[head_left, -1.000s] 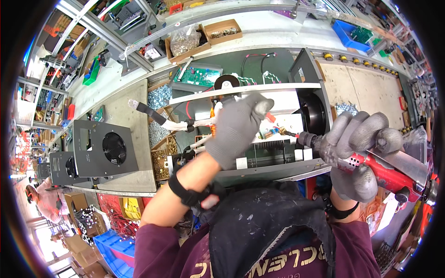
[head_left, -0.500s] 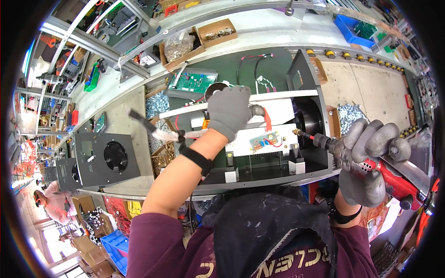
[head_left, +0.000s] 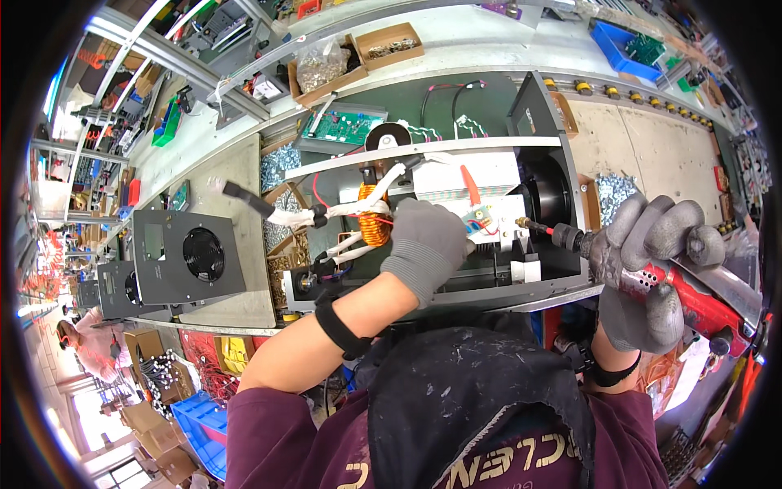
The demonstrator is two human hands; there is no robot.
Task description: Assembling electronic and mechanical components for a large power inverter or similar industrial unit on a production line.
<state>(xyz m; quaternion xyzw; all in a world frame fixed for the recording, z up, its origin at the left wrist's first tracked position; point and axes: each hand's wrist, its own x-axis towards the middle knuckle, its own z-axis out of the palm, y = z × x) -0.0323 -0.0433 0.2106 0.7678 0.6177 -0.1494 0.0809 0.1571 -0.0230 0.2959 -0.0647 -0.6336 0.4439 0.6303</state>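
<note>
My right hand (head_left: 652, 269), in a grey glove, grips a red power screwdriver (head_left: 696, 314). Its bit points left into an open dark metal chassis (head_left: 481, 296), with a brass-coloured piece at the tip. My left hand (head_left: 428, 248), gloved too, is curled over the chassis, left of a small circuit board (head_left: 479, 218). Its fingertips are hidden beneath it, so what they hold does not show. Beside it sits a copper-wound coil (head_left: 375, 222), with a white-sleeved cable (head_left: 289, 218) running left past it. A red-sleeved lead (head_left: 470, 186) rises behind the small board.
A green circuit board (head_left: 346, 125) lies behind the chassis. Bins of screws (head_left: 281, 167) stand left, and more screws (head_left: 615, 196) lie right. Dark fan panels (head_left: 189, 257) stand at left. Cardboard boxes (head_left: 391, 46) and a blue bin (head_left: 623, 53) are farther back. Another person (head_left: 96, 346) is at far left.
My left hand has come down from the chassis's back rail toward me, uncovering the coil and a black round part. The right hand keeps the power screwdriver in nearly the same place.
</note>
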